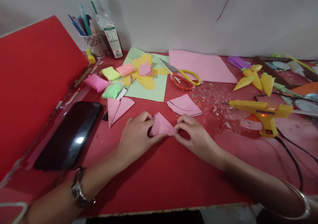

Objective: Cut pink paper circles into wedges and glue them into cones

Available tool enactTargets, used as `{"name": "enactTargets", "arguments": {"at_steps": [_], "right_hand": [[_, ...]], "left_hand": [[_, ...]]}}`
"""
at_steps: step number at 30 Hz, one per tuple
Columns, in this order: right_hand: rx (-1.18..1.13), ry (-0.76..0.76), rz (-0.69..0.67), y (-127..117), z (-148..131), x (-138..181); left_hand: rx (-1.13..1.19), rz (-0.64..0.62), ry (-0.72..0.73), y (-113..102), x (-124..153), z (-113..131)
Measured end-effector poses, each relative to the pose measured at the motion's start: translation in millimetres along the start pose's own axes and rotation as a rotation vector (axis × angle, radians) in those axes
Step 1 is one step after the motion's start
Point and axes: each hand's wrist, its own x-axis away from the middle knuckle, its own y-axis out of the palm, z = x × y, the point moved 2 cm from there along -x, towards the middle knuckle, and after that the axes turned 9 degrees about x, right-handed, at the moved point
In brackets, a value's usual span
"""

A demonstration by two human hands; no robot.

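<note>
Between my two hands is a piece of pink paper [162, 124], partly folded, with a dark line along its upper left edge. My left hand [139, 129] grips its left side, thumb along the near edge and fingers curled over it. The right corner is pinched between the thumb and fingertips of my right hand [195, 134]. Just beyond lies a pink fan-shaped paper [184, 105] with curved black lines. To the left rests another pink paper [119, 109], folded to points, against a marker [121, 94].
A black phone [69, 136] lies left. Right is a yellow glue gun [263, 113], light glowing, its cord trailing. Scissors [182, 76] lie on green paper [156, 93] and pink paper [201, 65]. Behind stand a bottle [110, 35] and a pen cup [94, 45]. Paper scraps [216, 101] litter the red table.
</note>
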Motion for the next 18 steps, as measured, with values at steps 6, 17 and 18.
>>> {"name": "enactTargets", "arguments": {"at_steps": [6,17,18], "right_hand": [[0.002,0.005,0.006,-0.3,-1.4,-0.4],[0.008,-0.011,-0.004,0.2,-1.2,-1.6],[0.005,-0.008,-0.008,0.3,-1.1,-1.7]], "left_hand": [[0.013,0.009,-0.003,1.2,-0.8,-0.5],[-0.047,0.035,0.064,1.1,-0.8,-3.9],[-0.045,0.034,0.074,0.7,-0.8,-4.7]]}}
